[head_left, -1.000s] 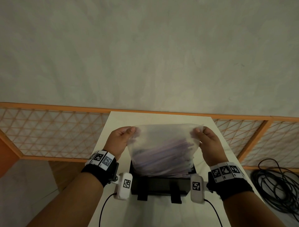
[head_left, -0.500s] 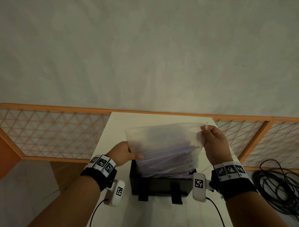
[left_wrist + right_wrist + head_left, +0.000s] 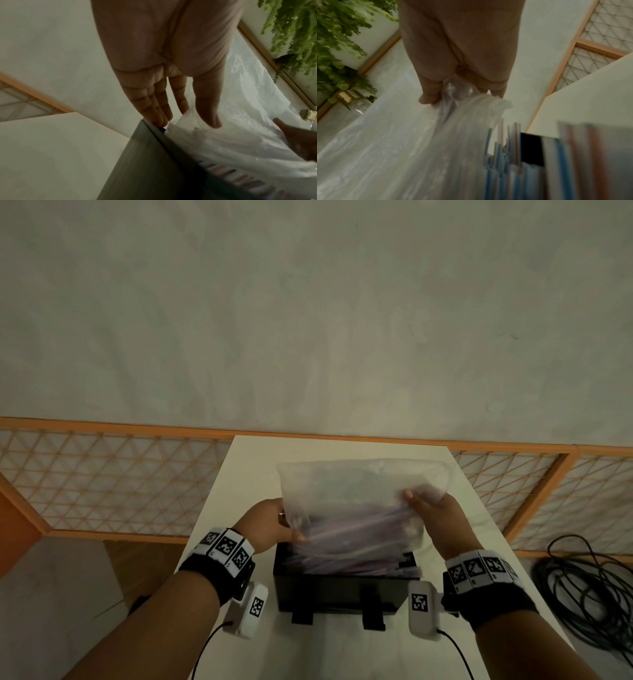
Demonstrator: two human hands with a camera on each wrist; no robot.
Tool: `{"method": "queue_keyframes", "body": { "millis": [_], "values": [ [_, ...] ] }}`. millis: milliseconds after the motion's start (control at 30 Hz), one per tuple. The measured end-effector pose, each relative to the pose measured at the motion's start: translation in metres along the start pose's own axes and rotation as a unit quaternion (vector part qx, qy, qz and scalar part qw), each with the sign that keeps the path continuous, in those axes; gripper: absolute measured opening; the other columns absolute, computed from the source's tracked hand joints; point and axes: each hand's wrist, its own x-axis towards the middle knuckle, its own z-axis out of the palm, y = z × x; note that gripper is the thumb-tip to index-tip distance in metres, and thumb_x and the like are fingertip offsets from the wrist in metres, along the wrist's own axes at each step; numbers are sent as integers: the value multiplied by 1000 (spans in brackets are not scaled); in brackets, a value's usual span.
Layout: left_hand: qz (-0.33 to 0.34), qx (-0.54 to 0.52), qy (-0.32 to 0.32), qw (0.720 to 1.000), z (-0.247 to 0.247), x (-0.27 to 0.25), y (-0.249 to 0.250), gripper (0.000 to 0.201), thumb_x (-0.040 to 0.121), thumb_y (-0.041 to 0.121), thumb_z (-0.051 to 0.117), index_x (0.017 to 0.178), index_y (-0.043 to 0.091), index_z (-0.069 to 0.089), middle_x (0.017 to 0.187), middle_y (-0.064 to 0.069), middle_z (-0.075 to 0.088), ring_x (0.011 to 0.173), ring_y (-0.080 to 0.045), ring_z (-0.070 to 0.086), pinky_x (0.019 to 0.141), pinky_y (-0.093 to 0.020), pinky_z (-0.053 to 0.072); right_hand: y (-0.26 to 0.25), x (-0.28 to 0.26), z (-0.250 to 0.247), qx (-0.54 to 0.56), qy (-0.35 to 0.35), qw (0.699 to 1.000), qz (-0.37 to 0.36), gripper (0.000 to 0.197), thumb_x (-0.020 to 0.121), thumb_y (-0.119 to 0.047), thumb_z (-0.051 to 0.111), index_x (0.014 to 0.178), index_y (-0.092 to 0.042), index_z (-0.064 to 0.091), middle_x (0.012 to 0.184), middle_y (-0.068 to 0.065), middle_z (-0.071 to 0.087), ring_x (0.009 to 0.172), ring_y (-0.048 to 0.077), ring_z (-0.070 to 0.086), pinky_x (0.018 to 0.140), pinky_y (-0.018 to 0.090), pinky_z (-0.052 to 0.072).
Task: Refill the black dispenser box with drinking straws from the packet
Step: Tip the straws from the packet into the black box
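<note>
The black dispenser box [image 3: 335, 590] stands on the white table [image 3: 342, 451], near its front. A clear plastic packet [image 3: 359, 494] of striped straws [image 3: 356, 546] hangs mouth-down into the box's open top. My left hand [image 3: 291, 529] holds the packet's lower left edge, thumb in front and straight fingers [image 3: 159, 113] behind, reaching the box's rim [image 3: 150, 128]. My right hand [image 3: 416, 496] pinches the packet's right side, bunching the plastic [image 3: 458, 92]. Blue and red striped straws [image 3: 505, 152] fill the box, and some ends poke over its right side.
An orange lattice railing [image 3: 102, 481] runs behind the table on both sides. A coil of black cable [image 3: 589, 587] lies on the floor at the right. Green foliage [image 3: 337, 33] and a glass jar [image 3: 359, 105] show in the right wrist view.
My left hand let go of the packet's top left corner and dropped to its lower left edge. My right hand slid down from the top right corner. The packet sank lower over the box.
</note>
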Motion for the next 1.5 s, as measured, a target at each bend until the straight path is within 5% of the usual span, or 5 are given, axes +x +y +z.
{"method": "queue_keyframes", "body": {
  "millis": [533, 767, 1000, 1367, 1500],
  "values": [
    [1, 52, 84, 995, 1, 2, -3, 33, 85, 21, 67, 116, 13, 62, 113, -6, 68, 105, -23, 61, 84, -25, 41, -27, -1, 8, 105, 38, 994, -5, 27, 91, -28, 58, 96, -4, 70, 85, 5, 74, 77, 12, 71, 58, 16, 51],
    [-3, -101, 57, 993, 2, 4, -4, 12, 89, 28, 62, 100, 30, 67, 107, 1, 70, 105, -18, 63, 95, -38, 50, -30, -1, 6, 177, -7, 984, -4, 57, 68, -43, 78, 110, -7, 65, 106, 13, 71, 101, 30, 67, 84, 42, 54],
    [-29, -296, 93, 950, 0, 3, 13, 16, 96, 13, 49, 91, 15, 64, 93, -2, 71, 79, -14, 67, 65, -24, 57, -23, 7, 2, 184, -67, 981, -6, 83, 55, -37, 86, 127, -14, 51, 124, 9, 63, 114, 26, 60, 92, 43, 49],
    [47, -251, 66, 965, -2, 0, 25, 74, 67, 50, 74, 133, 32, 45, 120, 4, 66, 108, -14, 63, 85, -36, 53, -45, 0, 25, -48, -16, 999, -21, 10, 85, -4, 64, 79, -12, 66, 57, 3, 62, 47, 6, 61, 50, 24, 52],
    [95, -177, 126, 971, -8, -2, 39, 11, 92, 19, 58, 95, 25, 67, 78, 11, 63, 68, 7, 59, 69, -18, 46, -57, 0, 32, -168, 4, 983, -76, 27, 88, -32, 62, 72, -10, 59, 58, 3, 59, 50, 12, 56, 49, 23, 42]
  ]
}}
